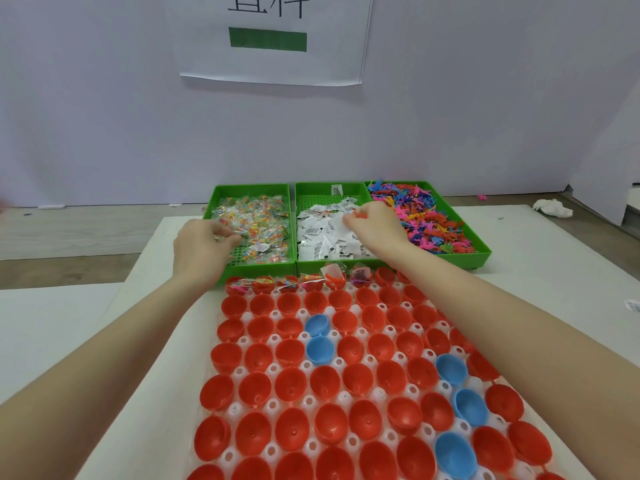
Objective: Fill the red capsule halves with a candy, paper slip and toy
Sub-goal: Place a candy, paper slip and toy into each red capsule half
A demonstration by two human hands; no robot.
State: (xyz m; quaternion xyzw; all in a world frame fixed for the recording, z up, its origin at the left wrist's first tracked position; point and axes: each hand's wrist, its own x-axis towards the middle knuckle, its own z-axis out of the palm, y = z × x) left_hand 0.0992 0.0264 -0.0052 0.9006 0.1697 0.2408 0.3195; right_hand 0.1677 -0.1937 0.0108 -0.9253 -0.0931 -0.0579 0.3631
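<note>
Along table's far edge: three green trays (483, 252), stock within reach. Left hand (199, 245) pinches candy packet (242, 233); right hand (375, 225) picks paper slips (325, 237), apparently holding toy. Red capsule halves (294, 386) open-side-up on table's near side, only farthest row filled.

Two forearms are shown, bare to the frame's lower edge. No sleeve is worn; the left hand (202, 245) and right hand (375, 225) are ungloved.
</note>
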